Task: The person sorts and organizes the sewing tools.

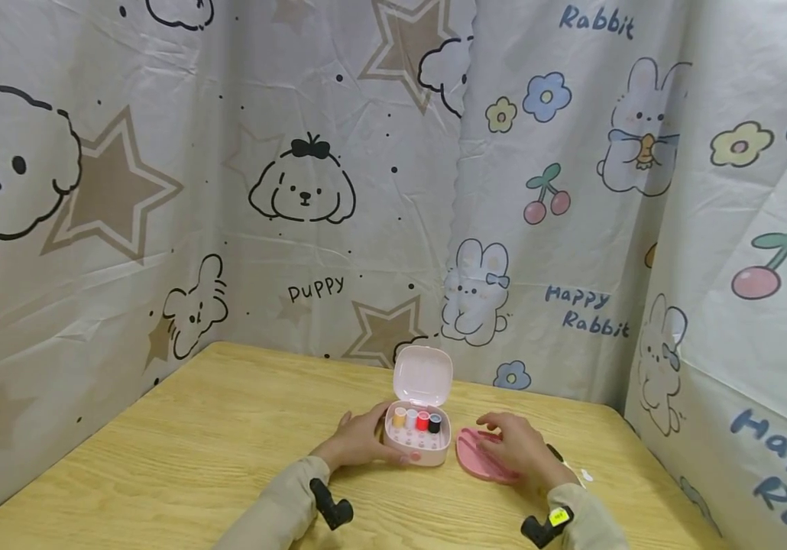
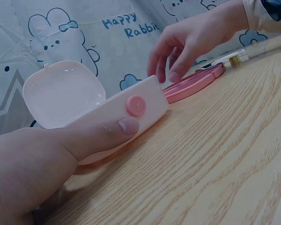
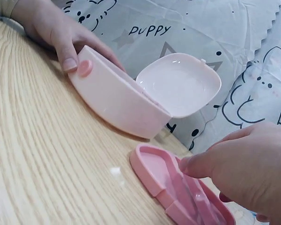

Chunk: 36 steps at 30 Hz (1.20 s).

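A pale pink sewing box (image 1: 417,457) stands on the table with its lid (image 1: 423,374) raised. Yellow, white, red and black thread spools (image 1: 422,421) sit in a row inside it. My left hand (image 1: 361,439) grips the box from its left side, the thumb on the front beside the round pink button (image 2: 136,106). To the right of the box lies a darker pink compartment tray (image 3: 147,173). Over that tray is my right hand (image 1: 517,447), its fingers loosely bent and nothing seen between them. In the right wrist view its fingertips are partly hidden.
Thin dark and white items (image 2: 232,61) lie just beyond the tray, partly behind the right hand. A small white piece (image 1: 587,475) is on the wooden table (image 1: 242,428) to the right. Printed curtains (image 1: 338,252) hang around the table's back and sides.
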Motion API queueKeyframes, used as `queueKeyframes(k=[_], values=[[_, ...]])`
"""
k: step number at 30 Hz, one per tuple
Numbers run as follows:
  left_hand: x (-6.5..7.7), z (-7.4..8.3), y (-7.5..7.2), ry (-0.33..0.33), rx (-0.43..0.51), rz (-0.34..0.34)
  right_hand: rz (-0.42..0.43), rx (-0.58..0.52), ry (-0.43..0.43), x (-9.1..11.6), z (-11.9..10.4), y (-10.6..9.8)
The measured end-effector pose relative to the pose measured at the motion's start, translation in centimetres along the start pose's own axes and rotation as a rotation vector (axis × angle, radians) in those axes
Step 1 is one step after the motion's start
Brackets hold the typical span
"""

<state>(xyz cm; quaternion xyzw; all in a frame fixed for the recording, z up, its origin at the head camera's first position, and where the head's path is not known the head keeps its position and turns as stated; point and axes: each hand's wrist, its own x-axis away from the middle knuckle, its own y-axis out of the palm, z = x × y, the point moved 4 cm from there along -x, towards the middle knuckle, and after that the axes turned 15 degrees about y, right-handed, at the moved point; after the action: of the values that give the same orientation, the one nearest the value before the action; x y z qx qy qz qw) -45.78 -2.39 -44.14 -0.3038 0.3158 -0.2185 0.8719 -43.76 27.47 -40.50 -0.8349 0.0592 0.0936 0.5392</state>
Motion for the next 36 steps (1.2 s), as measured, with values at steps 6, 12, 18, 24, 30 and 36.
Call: queueKeyframes(k=[6, 12, 18, 24, 30, 36], values=[[-0.1, -0.1, 0.1, 0.004, -0.008, -0.003, -0.054, 0.05, -0.008, 0.5, 0.1, 0.3], [-0.1, 0.1, 0.1, 0.006, -0.001, -0.006, -0.07, 0.052, -0.009, 0.5, 0.2, 0.6], [0.1, 0.3, 0.1, 0.009, 0.012, -0.001, -0.074, 0.048, -0.053, 0.7, 0.0, 0.7], [0.2, 0.4, 0.1, 0.003, 0.012, -0.006, -0.084, 0.052, -0.073, 0.7, -0.1, 1.0], [0.2, 0.3, -0.1, 0.002, 0.007, -0.002, -0.066, 0.096, -0.074, 0.7, -0.6, 1.2], [0.2, 0.2, -0.2, -0.004, 0.013, 0.001, -0.045, 0.12, -0.063, 0.7, -1.0, 1.2]])
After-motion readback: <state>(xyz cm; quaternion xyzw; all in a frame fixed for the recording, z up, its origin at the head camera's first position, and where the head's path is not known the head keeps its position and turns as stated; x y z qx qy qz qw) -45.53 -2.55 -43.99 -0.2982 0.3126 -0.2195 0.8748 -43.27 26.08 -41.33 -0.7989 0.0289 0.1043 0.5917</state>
